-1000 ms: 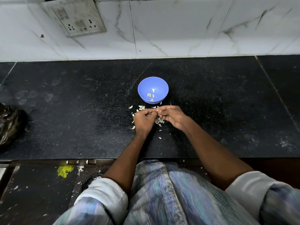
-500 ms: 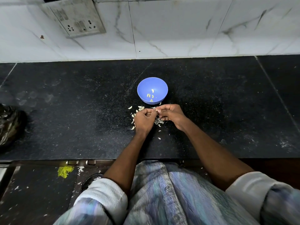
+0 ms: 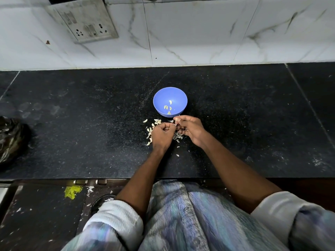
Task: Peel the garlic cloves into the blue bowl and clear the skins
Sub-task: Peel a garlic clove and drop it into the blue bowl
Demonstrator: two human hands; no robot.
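Blue bowl [image 3: 170, 102] sat mid-counter [image 3: 72, 133], a few peeled cloves [image 3: 168, 107] inside. Both hands worked at its 6 o'clock, likely so a finished clove drops straight in. Left hand [image 3: 161, 133] fisted, right hand [image 3: 189, 129] pinched; whether on a clove, can't tell. Skins [image 3: 151, 130] were piled under the hands, uncleared.

No writing, label, brand or number can be read anywhere here. The switch plate [image 3: 82, 19] on the wall is grimy and carries only sockets and switches, with no marking that I can make out. The bowl [image 3: 170, 101] is plain blue, with nothing printed on it. The black bag [image 3: 11, 140] at the left edge shows only glossy folds.
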